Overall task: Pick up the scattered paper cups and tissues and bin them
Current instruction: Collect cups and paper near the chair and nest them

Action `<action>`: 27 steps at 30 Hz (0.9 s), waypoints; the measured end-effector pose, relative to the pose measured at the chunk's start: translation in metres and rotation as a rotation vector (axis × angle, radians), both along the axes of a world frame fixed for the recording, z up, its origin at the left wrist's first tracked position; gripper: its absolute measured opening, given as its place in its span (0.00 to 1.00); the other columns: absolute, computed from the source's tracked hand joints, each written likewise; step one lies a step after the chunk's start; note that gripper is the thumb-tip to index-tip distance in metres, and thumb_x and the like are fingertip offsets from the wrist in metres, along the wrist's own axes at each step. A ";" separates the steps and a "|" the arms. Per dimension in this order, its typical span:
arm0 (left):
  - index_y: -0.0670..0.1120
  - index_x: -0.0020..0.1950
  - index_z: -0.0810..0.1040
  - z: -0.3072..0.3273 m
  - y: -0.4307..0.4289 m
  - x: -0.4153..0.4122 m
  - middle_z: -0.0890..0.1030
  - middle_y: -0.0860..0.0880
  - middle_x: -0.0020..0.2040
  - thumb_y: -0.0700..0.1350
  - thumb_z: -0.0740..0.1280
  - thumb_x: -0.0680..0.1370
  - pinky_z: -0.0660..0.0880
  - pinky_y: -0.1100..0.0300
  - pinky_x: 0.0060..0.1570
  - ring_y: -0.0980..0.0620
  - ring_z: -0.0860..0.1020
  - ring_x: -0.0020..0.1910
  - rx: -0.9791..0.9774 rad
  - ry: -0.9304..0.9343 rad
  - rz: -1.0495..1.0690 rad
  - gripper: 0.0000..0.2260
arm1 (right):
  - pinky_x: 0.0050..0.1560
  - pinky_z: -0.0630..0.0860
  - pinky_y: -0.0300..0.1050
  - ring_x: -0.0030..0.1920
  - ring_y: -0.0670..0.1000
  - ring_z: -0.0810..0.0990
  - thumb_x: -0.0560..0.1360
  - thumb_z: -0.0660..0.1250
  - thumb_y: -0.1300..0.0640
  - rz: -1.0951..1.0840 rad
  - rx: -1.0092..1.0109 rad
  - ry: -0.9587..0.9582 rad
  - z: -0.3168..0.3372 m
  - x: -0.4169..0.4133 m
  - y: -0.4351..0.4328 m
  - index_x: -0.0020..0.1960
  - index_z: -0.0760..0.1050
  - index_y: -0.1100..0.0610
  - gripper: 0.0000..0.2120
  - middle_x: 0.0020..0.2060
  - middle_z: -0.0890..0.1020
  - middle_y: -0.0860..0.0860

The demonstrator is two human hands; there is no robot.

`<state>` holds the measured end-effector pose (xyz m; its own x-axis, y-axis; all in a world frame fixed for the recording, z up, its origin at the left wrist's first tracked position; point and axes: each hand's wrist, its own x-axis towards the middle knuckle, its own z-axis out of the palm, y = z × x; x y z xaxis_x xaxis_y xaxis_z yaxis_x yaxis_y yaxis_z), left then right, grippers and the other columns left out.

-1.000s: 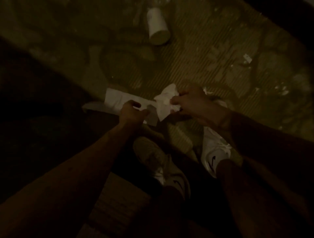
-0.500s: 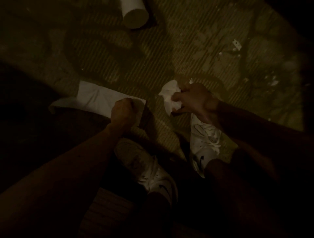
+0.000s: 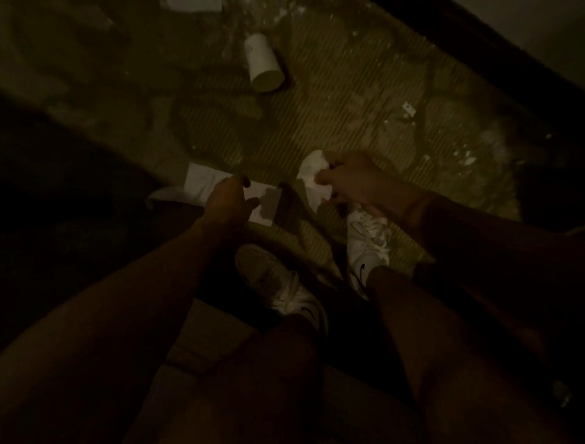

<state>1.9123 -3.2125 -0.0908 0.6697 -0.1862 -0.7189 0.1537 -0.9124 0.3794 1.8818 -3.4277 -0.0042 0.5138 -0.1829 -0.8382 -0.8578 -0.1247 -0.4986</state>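
1. Risk of tearing or dragging the flat tissue (image 3: pixel 202 187) instead of lifting it: a thin sheet, spread on the ribbed floor (image 3: pixel 348 95), its far end lost in shadow.
2. Risk of dropping the crumpled tissue (image 3: pixel 311 172) during the reach with the other arm: a loose tail hanging below the fist, nothing under it but floor.
3. Risk of leaving litter behind in such poor light: paper cup (image 3: pixel 264 63) on its side well ahead, another white sheet (image 3: pixel 193 3) cut off at the top edge, small scraps (image 3: pixel 408 109) off to the right. No bin in view.
4. Right hand (image 3: pixel 351 177): closed round the crumpled tissue, the wad sticking out on the thumb side, held above the right shoe (image 3: pixel 368 234).
5. Left hand (image 3: pixel 226 202): down on the near end of the flat tissue, fingers bent over it. Too dark to tell a pinch from a mere touch. Most of the sheet out to the left of the hand, one corner showing on the right.
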 end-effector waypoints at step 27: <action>0.42 0.60 0.74 0.025 -0.046 0.014 0.80 0.42 0.57 0.44 0.60 0.83 0.79 0.46 0.54 0.41 0.80 0.57 -0.559 0.450 0.747 0.09 | 0.41 0.82 0.42 0.45 0.49 0.83 0.77 0.68 0.61 0.036 0.123 0.057 -0.029 0.021 0.006 0.56 0.79 0.58 0.08 0.50 0.84 0.54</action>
<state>1.9260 -3.2581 -0.0657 0.4423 -0.2180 -0.8700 0.8404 -0.2379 0.4869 1.9031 -3.4216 -0.0328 0.4693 -0.0593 -0.8810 -0.8811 -0.0964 -0.4629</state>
